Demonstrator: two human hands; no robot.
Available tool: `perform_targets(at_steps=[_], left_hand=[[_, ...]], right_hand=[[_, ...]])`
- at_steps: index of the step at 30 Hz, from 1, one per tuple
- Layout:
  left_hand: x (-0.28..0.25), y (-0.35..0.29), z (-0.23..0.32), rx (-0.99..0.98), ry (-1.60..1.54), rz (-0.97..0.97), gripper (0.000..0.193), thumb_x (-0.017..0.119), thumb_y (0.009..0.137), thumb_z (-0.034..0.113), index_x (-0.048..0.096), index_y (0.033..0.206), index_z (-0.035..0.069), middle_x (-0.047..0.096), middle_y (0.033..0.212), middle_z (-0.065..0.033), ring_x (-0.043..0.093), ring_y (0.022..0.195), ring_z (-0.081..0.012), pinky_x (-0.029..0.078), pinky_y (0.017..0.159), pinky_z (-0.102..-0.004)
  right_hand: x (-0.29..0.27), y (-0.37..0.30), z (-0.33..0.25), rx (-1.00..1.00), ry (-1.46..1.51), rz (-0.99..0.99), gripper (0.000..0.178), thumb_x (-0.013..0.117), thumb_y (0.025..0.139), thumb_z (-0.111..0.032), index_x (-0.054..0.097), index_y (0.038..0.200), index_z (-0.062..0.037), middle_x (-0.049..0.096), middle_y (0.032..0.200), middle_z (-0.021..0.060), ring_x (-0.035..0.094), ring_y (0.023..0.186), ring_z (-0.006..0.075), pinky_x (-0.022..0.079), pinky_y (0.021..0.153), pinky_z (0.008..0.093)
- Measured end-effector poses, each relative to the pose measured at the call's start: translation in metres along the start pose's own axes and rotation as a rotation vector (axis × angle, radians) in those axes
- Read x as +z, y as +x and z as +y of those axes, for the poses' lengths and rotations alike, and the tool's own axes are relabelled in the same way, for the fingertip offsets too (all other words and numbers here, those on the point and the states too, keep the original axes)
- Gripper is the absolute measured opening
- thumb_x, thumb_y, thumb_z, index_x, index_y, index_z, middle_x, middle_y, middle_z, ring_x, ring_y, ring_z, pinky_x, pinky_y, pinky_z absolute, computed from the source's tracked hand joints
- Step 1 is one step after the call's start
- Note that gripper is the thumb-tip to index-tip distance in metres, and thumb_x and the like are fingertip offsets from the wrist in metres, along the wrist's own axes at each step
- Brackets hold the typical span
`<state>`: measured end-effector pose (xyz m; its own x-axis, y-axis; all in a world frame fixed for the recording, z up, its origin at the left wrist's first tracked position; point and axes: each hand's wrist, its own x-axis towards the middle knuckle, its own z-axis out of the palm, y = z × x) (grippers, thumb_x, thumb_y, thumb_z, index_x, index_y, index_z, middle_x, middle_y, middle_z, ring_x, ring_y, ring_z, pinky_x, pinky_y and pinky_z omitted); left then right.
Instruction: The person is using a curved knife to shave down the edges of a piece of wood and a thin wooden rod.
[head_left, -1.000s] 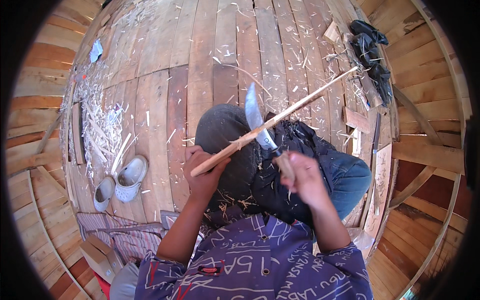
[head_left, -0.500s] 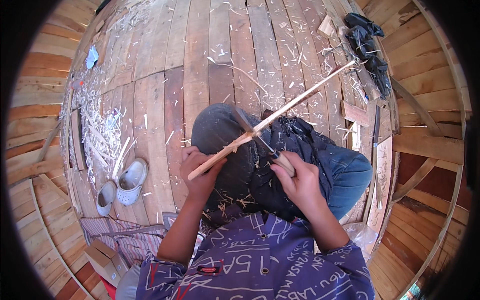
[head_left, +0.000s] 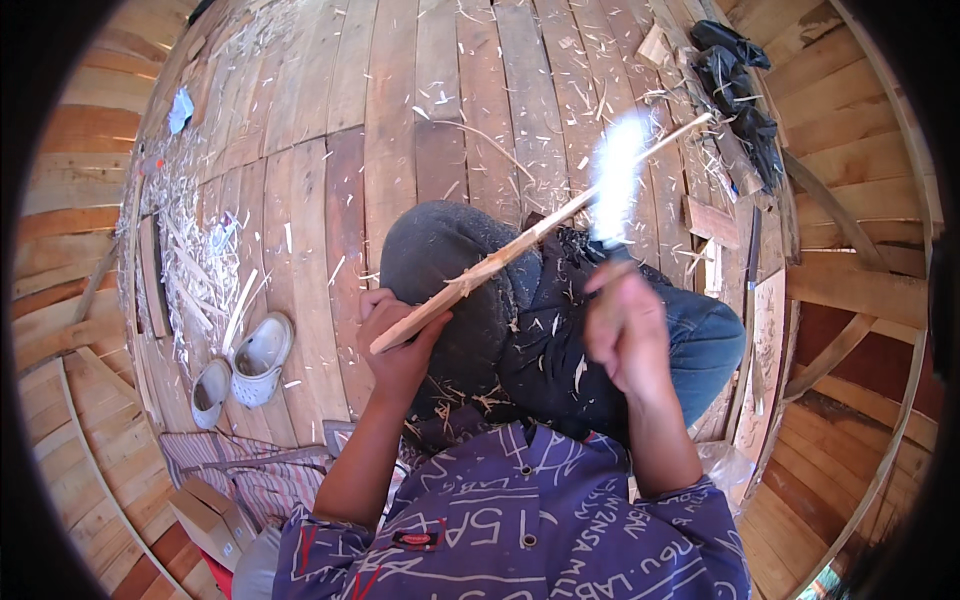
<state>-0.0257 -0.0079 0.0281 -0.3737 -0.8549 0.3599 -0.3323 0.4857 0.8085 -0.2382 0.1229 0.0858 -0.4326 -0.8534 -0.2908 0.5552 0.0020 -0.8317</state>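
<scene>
Two bare hands hold everything that matters: the left hand (head_left: 400, 365) has its fingers wrapped round the near end of a pale wooden stick (head_left: 515, 248), and the right hand (head_left: 630, 325), blurred, is closed about the handle of a knife (head_left: 616, 185). From where I stand, the blade is one white flare; it overlaps the stick, but I cannot tell whether they touch. Taking twelve as straight ahead of the seated person, the stick slants over the left knee (head_left: 435, 240), its far end pointing between one and two o'clock.

What worries me is that knee and the left hand, both close to the stick's roughened stretch. A knot, or too shallow an angle, could make the edge skid towards them. With one end gripped and no firm rest that I can make out, the stick might also roll under a cut.

Farther out, at eight o'clock, sits a cardboard box (head_left: 205, 510), its contents hidden from me. Black plastic bags (head_left: 735, 85) lie crumpled towards one o'clock, and I can't see what, if anything, they hold. A clear plastic bag (head_left: 722, 462) rests at four o'clock, its inside unreadable too. Between nine and ten, wood shavings (head_left: 195, 265) heap up on the boards.
</scene>
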Motion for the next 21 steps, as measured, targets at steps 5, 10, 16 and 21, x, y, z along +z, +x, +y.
perform_targets(at_steps=[5,10,16,21], left_hand=[[-0.002,0.001,-0.005,0.025,-0.003,-0.041,0.021,0.085,0.059,0.01,0.068,0.07,0.006,0.058,0.064,-0.0013,0.046,0.067,-0.0196,0.039,0.063,-0.0324],[-0.001,-0.002,-0.004,0.01,-0.005,-0.012,0.021,0.085,0.06,0.01,0.067,0.069,0.006,0.057,0.064,-0.0015,0.047,0.068,-0.0203,0.039,0.064,-0.0328],[-0.002,0.0,0.001,-0.018,0.006,-0.031,0.021,0.085,0.06,0.01,0.067,0.07,0.006,0.057,0.064,-0.0017,0.047,0.069,-0.0204,0.04,0.064,-0.0329],[-0.001,-0.001,-0.007,0.047,-0.015,-0.053,0.021,0.085,0.061,0.011,0.067,0.071,0.007,0.057,0.065,-0.0012,0.047,0.069,-0.02,0.04,0.064,-0.0329]], right_hand=[[0.014,-0.011,0.0,0.355,-0.336,-0.25,0.029,0.047,0.098,-0.03,0.057,0.095,-0.0031,0.045,0.058,-0.0025,0.042,0.047,0.0037,0.032,0.041,0.02],[0.018,0.005,-0.007,-0.028,0.158,0.174,0.037,0.041,0.1,-0.037,0.052,0.095,-0.0021,0.041,0.049,-0.003,0.036,0.037,0.0048,0.025,0.034,0.0212],[0.0,0.003,0.0,-0.004,0.025,0.024,0.03,0.043,0.1,-0.03,0.051,0.095,-0.0021,0.044,0.053,-0.0012,0.037,0.038,0.0063,0.025,0.035,0.0205],[0.011,-0.016,0.007,0.346,-0.307,-0.37,0.027,0.044,0.1,-0.03,0.049,0.095,-0.0041,0.042,0.057,-0.0021,0.039,0.044,0.0044,0.03,0.039,0.0201]])
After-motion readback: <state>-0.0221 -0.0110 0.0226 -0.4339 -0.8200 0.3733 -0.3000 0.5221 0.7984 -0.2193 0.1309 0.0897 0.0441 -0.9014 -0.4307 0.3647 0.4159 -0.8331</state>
